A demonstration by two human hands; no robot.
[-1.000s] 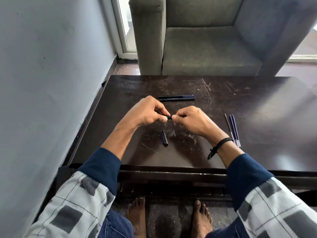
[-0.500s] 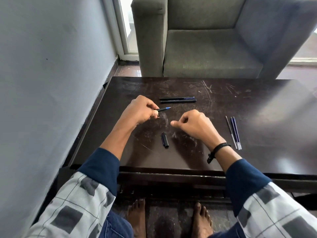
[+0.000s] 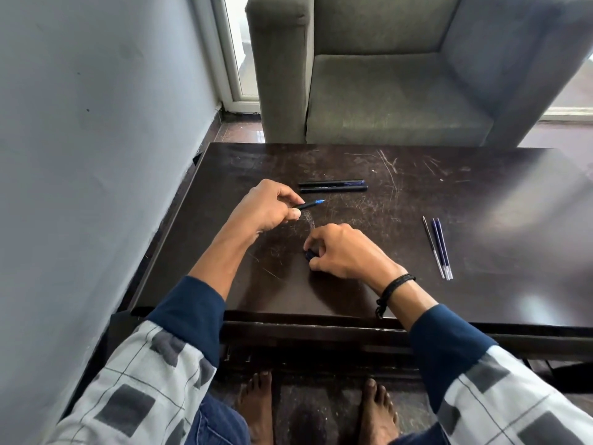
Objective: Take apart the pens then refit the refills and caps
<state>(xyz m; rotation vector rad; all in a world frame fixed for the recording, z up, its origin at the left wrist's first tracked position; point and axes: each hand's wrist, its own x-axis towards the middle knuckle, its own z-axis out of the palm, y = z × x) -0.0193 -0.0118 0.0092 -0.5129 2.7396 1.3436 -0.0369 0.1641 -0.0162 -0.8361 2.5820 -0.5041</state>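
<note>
Pen (image 3: 308,205): black barrel, blue tip bare, axis roughly left-right, tip pointing right. Left hand (image 3: 271,208) pinches its rear end above the table (image 3: 481,194). Right hand (image 3: 346,252) has its fingers curled on a dark cap (image 3: 309,254) at the tabletop. Print on two capped pens (image 3: 332,186) beyond is unreadable. Refills (image 3: 438,248) lie to the right.

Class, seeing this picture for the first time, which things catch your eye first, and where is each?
The left hand holds an uncapped pen, blue tip bared, above the middle of the dark table; beside it the right hand pinches a cap at the tabletop. Three loose refills lie to the right, two dark pens side by side beyond the hands.
</note>
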